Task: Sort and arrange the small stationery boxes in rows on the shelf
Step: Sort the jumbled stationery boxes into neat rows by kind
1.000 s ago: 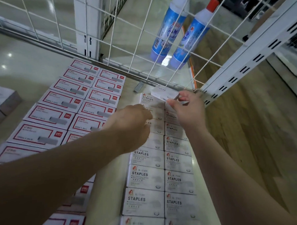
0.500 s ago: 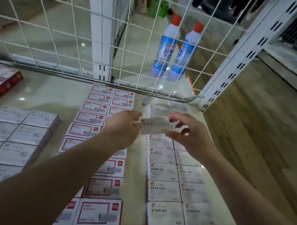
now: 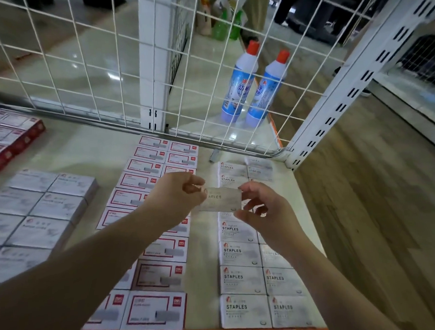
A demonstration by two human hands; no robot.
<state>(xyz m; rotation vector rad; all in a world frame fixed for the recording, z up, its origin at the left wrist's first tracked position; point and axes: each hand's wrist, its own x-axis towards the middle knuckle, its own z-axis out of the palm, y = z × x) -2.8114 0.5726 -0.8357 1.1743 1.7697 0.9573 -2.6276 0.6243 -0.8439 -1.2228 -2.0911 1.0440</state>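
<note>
1. Centre of frame: staples box (image 3: 221,199) held up above the shelf (image 3: 91,150), pinched between both hands.
2. Left hand (image 3: 178,196) pinching its left end; right hand (image 3: 260,208) gripping its right end.
3. Lower right: white boxes (image 3: 241,281) in two columns.
4. Centre left: red-bordered boxes (image 3: 153,310) in rows.
5. Upper centre, behind the wire grid (image 3: 82,71): two blue bottles (image 3: 240,86).

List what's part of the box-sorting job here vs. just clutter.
Job:
- STAPLES box, held above the shelf by left hand and right hand
- STAPLES box rows
- red-bordered box rows
- grey box block
- shelf

Lying about:
- two blue cleaner bottles behind the wire grid
- green bottles
</note>
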